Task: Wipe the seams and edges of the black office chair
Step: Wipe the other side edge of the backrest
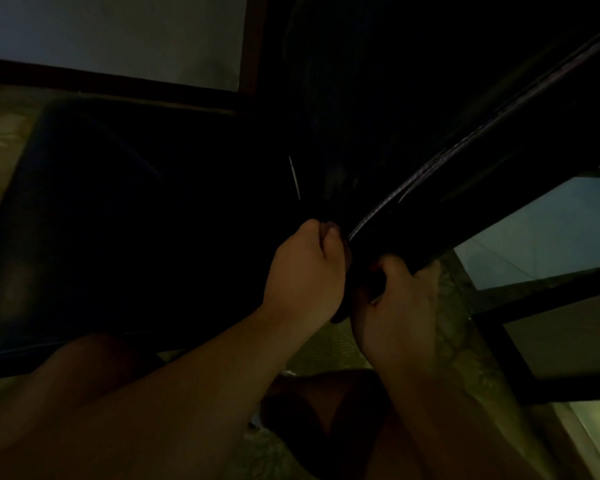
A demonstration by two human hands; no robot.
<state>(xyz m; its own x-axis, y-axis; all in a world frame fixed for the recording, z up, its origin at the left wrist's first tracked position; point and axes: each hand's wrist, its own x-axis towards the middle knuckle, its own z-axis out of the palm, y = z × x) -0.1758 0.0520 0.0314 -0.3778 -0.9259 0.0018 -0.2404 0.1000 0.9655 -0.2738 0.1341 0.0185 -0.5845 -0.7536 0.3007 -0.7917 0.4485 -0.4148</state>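
The black office chair fills the dark middle of the view, its seat [125, 237] lying to the left. A curved black padded edge [465, 157] with a stitched seam runs from the upper right down to my hands. My left hand [305, 271] is curled into a fist at the lower end of that seam. It seems to pinch a dark cloth [342, 311] against it, though the dim light hides the detail. My right hand [395, 303] grips the lower end of the same edge from below, thumb on top. The two hands sit almost side by side.
A patterned greenish floor [326, 348] shows under the chair. A pale wall [118, 36] with a dark skirting lies at the upper left. Dark bars of a frame [541, 292] cross glass panels at the right. My knees [94, 362] are low in front.
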